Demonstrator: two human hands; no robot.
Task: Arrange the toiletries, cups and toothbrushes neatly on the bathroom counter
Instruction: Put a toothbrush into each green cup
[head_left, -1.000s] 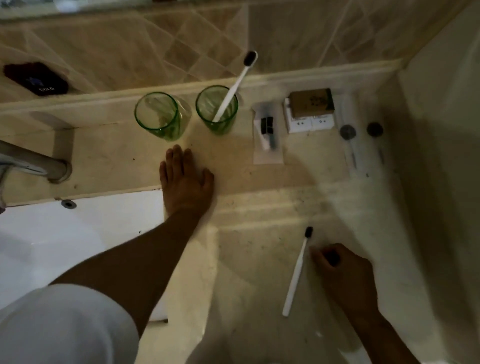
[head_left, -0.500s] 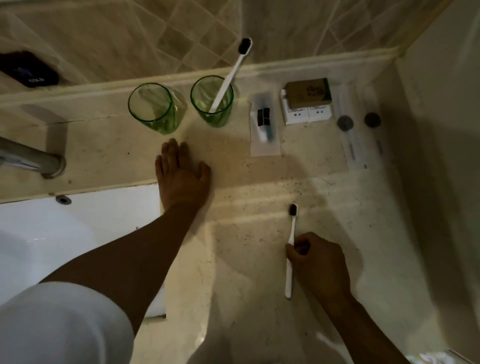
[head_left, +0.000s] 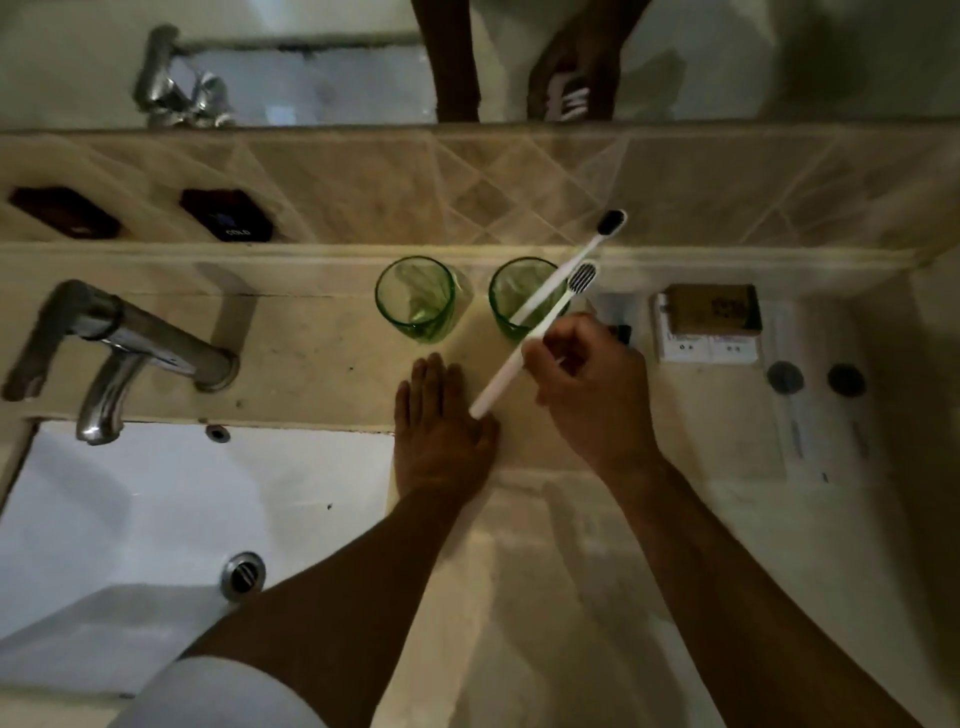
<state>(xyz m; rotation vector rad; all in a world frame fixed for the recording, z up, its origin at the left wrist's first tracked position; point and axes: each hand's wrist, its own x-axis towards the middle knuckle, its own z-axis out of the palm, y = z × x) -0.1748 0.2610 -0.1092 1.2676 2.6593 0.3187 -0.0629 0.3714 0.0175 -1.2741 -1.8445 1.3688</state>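
Right hand grips toothbrush over right cup's rim; left hand flat on counter

A bathroom: white sink, chrome faucet, tiled wall, mirror above.

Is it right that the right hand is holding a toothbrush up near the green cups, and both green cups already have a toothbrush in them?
Not quite. Only the right-hand green cup has a toothbrush standing in it; the left green cup holds none. The head view shows this. The right hand does hold a second toothbrush near the cups.
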